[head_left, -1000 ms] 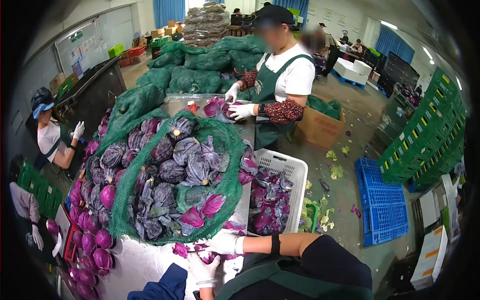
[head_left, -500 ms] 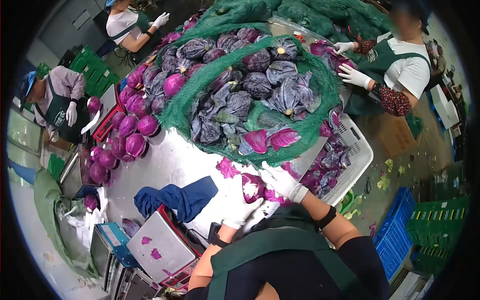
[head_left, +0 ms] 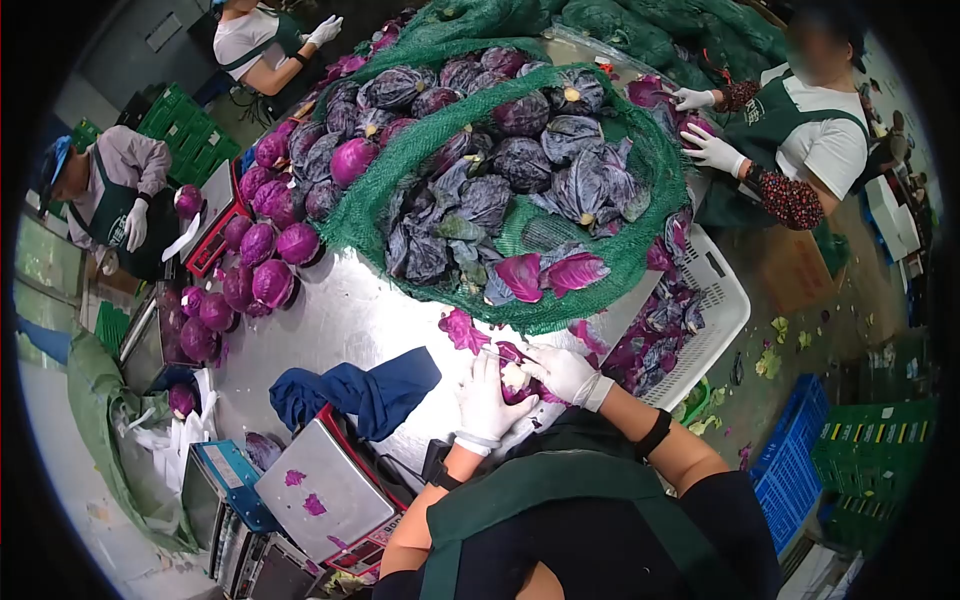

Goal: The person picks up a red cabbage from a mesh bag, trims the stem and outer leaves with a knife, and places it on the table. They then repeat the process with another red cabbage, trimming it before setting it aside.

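Observation:
A red cabbage [head_left: 515, 380] with its pale cut stem end facing up is held low over the metal table, close to my body. My gloved left hand [head_left: 488, 402] is wrapped round its left side. From the right, my gloved right hand [head_left: 563, 374] reaches over the cabbage, fingers bent and closed at its upper edge. What those fingers pinch, if anything, is too small to make out. Loose purple leaves [head_left: 462, 331] lie just beyond my left hand. Behind them, a green mesh sack [head_left: 570, 318] lies open around a heap of dark, unpeeled red cabbages [head_left: 520, 165].
Peeled cabbages [head_left: 272, 284] are piled at the table's left. A blue cloth [head_left: 370, 396] and a scale [head_left: 325, 490] lie left of me. A white crate [head_left: 722, 300] of leaves stands right. One co-worker [head_left: 800, 130] handles cabbage at right; two others stand at left.
My right hand has moved slightly down and inward over the cabbage. The cabbage has turned a little, and my left hand has shifted slightly right with it.

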Action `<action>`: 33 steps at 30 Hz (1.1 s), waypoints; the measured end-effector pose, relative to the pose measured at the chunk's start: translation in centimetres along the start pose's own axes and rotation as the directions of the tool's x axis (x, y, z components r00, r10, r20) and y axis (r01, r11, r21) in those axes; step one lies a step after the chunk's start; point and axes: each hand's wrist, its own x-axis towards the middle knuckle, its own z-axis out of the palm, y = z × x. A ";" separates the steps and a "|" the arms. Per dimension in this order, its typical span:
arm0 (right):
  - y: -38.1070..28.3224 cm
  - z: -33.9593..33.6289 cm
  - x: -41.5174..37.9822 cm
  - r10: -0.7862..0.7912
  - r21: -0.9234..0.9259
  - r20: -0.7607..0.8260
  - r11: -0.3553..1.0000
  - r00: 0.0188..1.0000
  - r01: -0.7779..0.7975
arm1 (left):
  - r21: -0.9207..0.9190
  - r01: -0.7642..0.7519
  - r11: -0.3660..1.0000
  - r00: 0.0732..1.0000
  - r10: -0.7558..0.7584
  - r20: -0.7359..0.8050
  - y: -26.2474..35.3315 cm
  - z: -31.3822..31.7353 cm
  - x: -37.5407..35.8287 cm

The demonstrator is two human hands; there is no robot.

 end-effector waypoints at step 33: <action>3.8 1.6 3.0 0.379 0.295 -0.055 0.890 0.924 -0.348 | -0.647 0.088 0.757 0.996 -0.081 0.041 -4.6 1.4 -3.1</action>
